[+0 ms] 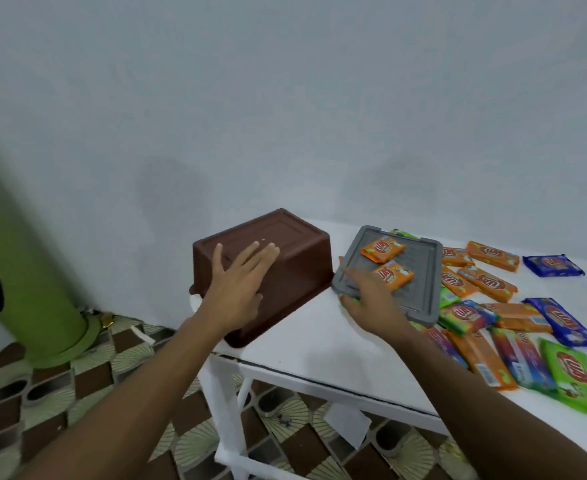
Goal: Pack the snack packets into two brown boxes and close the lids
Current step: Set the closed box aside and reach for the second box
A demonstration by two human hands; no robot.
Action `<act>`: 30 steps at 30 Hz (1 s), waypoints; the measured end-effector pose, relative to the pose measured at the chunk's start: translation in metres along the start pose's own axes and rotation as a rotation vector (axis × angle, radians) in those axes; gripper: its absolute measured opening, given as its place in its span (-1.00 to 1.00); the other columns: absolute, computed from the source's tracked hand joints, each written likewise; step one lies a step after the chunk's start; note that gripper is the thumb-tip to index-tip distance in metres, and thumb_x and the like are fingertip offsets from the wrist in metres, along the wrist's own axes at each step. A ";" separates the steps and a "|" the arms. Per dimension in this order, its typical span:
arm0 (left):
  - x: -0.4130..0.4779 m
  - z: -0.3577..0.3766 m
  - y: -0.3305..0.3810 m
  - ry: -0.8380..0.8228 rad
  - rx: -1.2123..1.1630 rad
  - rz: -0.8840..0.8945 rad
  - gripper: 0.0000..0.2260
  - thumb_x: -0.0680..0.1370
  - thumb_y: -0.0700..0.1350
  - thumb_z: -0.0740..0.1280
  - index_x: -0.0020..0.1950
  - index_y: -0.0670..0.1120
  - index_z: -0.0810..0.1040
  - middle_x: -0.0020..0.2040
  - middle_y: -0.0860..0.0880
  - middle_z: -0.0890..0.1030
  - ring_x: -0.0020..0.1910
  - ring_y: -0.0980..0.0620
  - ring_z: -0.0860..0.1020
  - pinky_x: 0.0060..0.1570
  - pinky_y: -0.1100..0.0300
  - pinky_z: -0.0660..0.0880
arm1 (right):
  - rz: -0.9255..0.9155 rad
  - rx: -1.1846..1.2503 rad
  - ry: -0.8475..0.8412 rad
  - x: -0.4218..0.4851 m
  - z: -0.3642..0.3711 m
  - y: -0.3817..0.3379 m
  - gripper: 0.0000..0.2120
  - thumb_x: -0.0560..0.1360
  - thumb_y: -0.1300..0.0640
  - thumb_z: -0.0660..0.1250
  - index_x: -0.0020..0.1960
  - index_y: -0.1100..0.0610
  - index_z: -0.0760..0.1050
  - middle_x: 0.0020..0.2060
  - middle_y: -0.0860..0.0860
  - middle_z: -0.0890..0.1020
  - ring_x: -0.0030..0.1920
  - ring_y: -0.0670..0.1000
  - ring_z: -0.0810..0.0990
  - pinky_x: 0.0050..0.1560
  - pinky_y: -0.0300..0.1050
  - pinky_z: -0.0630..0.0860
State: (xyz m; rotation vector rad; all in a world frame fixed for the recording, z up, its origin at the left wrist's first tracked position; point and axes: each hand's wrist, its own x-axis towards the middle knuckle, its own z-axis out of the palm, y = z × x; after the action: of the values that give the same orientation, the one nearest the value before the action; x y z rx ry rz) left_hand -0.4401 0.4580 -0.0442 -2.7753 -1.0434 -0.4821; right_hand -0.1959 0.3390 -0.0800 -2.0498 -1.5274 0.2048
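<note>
A brown plastic box stands upside down at the left end of the white table. My left hand lies flat on its upturned bottom, fingers spread. Right of it a grey lid rests flat with two orange snack packets on top. My right hand is on the lid's near left corner, thumb at the edge; whether it grips the lid is unclear. Several orange, blue and green packets lie scattered to the right.
The brown box overhangs the table's left edge. A green pillar stands on the patterned tile floor to the left. A white wall runs right behind the table. Packets reach the table's front edge at the right.
</note>
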 end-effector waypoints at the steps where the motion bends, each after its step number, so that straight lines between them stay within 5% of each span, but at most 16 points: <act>1: -0.006 0.001 -0.009 0.024 -0.030 -0.097 -0.16 0.47 -0.06 0.44 0.59 0.03 -0.02 0.60 0.03 0.01 0.58 0.00 -0.03 0.47 -0.30 -0.12 | 0.021 0.042 -0.012 0.008 0.004 -0.012 -0.42 0.50 0.03 0.35 0.48 0.06 0.29 0.40 0.05 0.43 0.39 0.10 0.38 0.40 0.05 0.32; 4: -0.019 0.011 -0.031 0.093 -0.269 -0.462 -0.10 0.46 0.06 0.45 0.58 -0.05 -0.08 0.58 -0.11 -0.01 0.53 -0.16 0.05 0.48 -0.17 0.10 | 0.162 0.204 -0.069 0.028 0.011 -0.042 -0.28 0.53 0.10 0.35 0.57 0.09 0.05 0.52 0.06 0.23 0.51 0.11 0.21 0.47 0.07 0.22; 8: -0.037 0.023 -0.050 0.147 -0.653 -0.734 -0.36 0.51 -0.05 0.43 0.48 -0.12 0.18 0.40 -0.16 0.36 0.33 -0.18 0.42 0.30 -0.10 0.43 | 0.282 0.316 -0.195 0.050 0.026 -0.067 -0.19 0.51 0.14 0.32 0.58 0.09 -0.11 0.52 0.10 0.22 0.53 0.18 0.11 0.49 0.14 0.14; 11: -0.046 0.024 -0.056 0.159 -0.740 -0.777 -0.44 0.51 -0.02 0.41 0.43 -0.10 0.29 0.31 -0.11 0.51 0.27 -0.14 0.49 0.25 -0.08 0.47 | 0.265 0.368 -0.193 0.052 0.032 -0.085 -0.32 0.50 0.19 0.32 0.53 0.07 0.10 0.34 0.09 0.47 0.28 0.12 0.46 0.34 0.05 0.35; 13: -0.045 0.014 -0.064 0.221 -0.741 -0.795 -0.49 0.51 0.07 0.40 0.40 -0.05 0.36 0.23 -0.06 0.56 0.19 -0.11 0.53 0.20 -0.06 0.50 | 0.200 0.458 -0.051 0.053 0.029 -0.093 -0.37 0.50 0.15 0.33 0.51 0.04 0.19 0.29 0.03 0.50 0.15 -0.01 0.47 0.23 -0.05 0.41; 16: -0.034 -0.013 -0.081 0.411 -0.783 -0.703 -0.57 0.57 0.09 0.33 0.39 -0.04 0.42 0.11 -0.03 0.58 0.06 -0.04 0.55 0.07 0.13 0.52 | 0.038 0.528 0.168 0.062 0.001 -0.095 -0.45 0.52 -0.08 0.31 0.47 -0.12 0.26 0.27 -0.10 0.49 0.19 -0.08 0.48 0.26 -0.02 0.42; 18: -0.024 -0.033 -0.090 0.499 -1.027 -0.601 -0.65 0.61 0.02 0.26 0.36 -0.08 0.46 0.11 -0.04 0.59 0.05 -0.01 0.56 -0.04 0.34 0.48 | -0.018 0.606 0.240 0.065 -0.025 -0.093 -0.51 0.53 -0.15 0.28 0.43 -0.18 0.29 0.24 -0.15 0.50 0.21 -0.09 0.49 0.25 -0.02 0.45; 21: -0.005 -0.053 -0.089 0.523 -1.324 -0.443 -0.66 0.57 0.05 0.23 0.30 -0.03 0.51 0.18 0.00 0.59 0.18 0.06 0.54 0.10 0.24 0.45 | -0.035 0.697 0.282 0.059 -0.059 -0.075 -0.53 0.54 -0.14 0.31 0.43 -0.18 0.32 0.26 -0.20 0.49 0.28 -0.21 0.45 0.32 -0.11 0.40; 24: 0.017 -0.056 -0.078 0.429 -1.222 -0.416 -0.71 0.58 0.01 0.27 0.30 0.08 0.48 0.20 0.04 0.58 0.19 0.06 0.55 0.14 0.12 0.49 | 0.007 0.622 0.315 0.048 -0.075 -0.058 -0.61 0.54 -0.12 0.32 0.35 -0.18 0.38 0.23 -0.12 0.56 0.26 -0.11 0.52 0.25 -0.01 0.50; 30: 0.047 -0.048 -0.055 0.152 -0.756 -0.369 -0.64 0.61 -0.04 0.26 0.40 -0.06 0.43 0.32 -0.09 0.47 0.32 -0.11 0.44 0.30 0.06 0.34 | 0.239 0.417 0.295 0.019 -0.082 -0.032 -0.76 0.61 0.04 0.22 0.21 0.08 0.54 0.03 0.05 0.64 0.05 0.05 0.61 0.10 0.07 0.55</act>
State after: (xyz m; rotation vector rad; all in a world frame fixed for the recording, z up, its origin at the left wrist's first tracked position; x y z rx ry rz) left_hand -0.4554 0.5166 0.0178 -3.0489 -1.6077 -1.3613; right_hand -0.1792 0.3341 0.0085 -1.8243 -0.9673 0.2730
